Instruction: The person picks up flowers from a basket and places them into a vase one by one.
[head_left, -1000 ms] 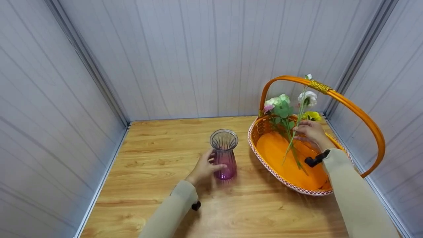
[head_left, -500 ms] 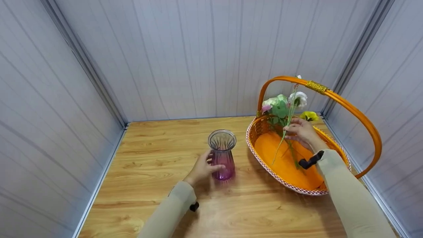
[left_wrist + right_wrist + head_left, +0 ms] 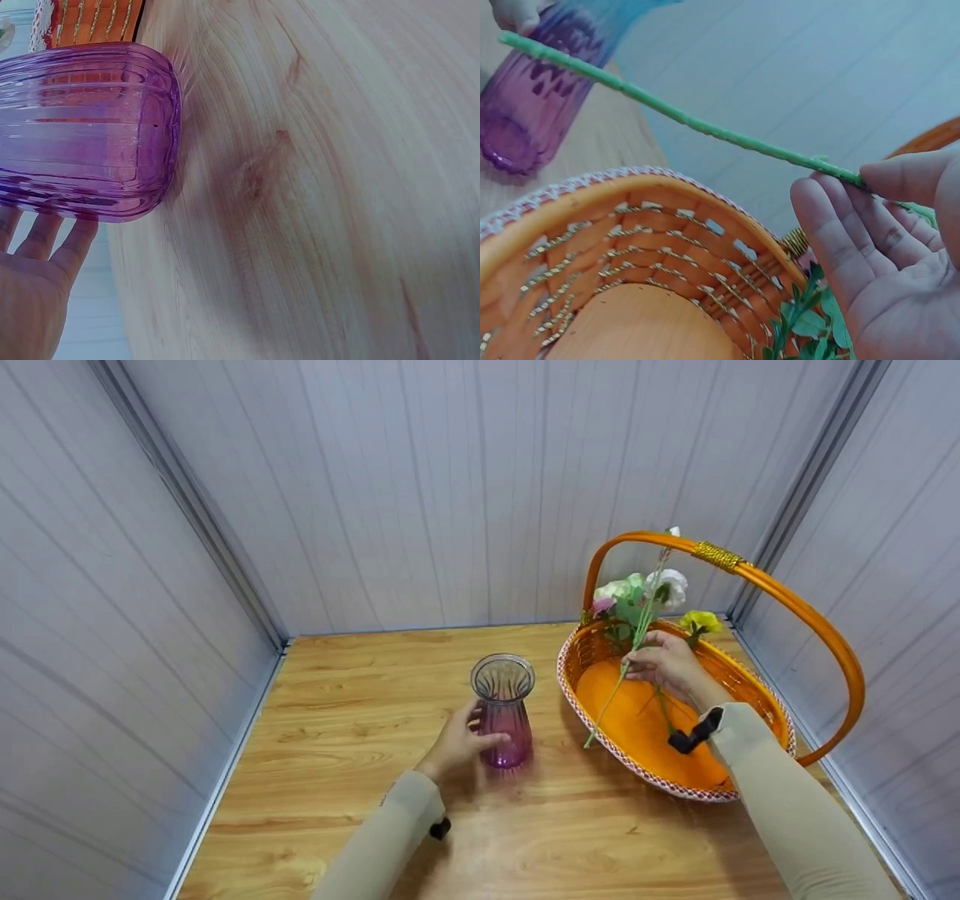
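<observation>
The wooden table (image 3: 337, 720) bears an orange basket (image 3: 750, 690) with more flowers (image 3: 619, 592) at its far end. Left of it stands 1 purple glass vase (image 3: 504, 712), the left hand (image 3: 456, 744) curled round its lower body. The right hand (image 3: 664, 664) pinches 1 white flower (image 3: 666, 585) by its stem, held tilted above the basket. No writing is legible.

Evenly and brightly lit from above in the head view; soft, short shadows on the wooden table (image 3: 337, 720) beneath the vase (image 3: 503, 709) and the sleeves; no hard glare; wall lines bowed toward the edges by a wide lens. Washed out and pale in the left wrist view, wood grain smeared. Soft focus near the right hand (image 3: 900, 247); background hazy.
</observation>
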Demonstrator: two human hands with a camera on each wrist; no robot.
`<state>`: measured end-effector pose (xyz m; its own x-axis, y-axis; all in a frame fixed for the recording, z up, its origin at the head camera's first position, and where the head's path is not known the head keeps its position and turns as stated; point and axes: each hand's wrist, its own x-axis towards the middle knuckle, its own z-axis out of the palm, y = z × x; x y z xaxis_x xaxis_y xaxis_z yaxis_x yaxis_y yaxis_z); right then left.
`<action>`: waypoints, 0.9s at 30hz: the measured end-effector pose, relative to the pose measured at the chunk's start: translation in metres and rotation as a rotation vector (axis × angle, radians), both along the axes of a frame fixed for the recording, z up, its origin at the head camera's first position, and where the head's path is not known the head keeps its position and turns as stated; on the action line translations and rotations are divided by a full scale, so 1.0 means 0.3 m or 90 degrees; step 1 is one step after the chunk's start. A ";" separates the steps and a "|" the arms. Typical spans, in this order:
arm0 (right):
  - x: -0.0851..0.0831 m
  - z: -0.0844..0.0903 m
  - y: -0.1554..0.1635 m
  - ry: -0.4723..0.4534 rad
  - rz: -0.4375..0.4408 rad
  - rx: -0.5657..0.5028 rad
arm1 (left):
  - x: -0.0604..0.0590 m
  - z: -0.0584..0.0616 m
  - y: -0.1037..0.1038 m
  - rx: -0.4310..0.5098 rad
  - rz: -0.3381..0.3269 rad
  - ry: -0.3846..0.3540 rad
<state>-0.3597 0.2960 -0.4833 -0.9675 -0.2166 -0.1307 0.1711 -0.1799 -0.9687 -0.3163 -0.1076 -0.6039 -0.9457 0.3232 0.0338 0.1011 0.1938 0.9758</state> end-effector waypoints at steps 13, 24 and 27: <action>0.045 -0.023 -0.110 0.010 0.065 0.043 | 0.001 0.000 -0.007 -0.019 -0.002 0.014; 0.085 -0.049 -0.173 0.018 0.130 0.071 | 0.006 0.006 -0.005 -0.012 -0.005 0.007; 0.098 -0.052 -0.190 0.018 0.142 0.083 | 0.007 0.005 -0.003 -0.016 -0.004 0.006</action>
<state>-0.3303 0.2391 -0.4990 -0.9012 -0.4085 -0.1446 0.1647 -0.0144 -0.9862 -0.3144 -0.1084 -0.6023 -0.9434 0.3298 0.0341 0.1112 0.2178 0.9696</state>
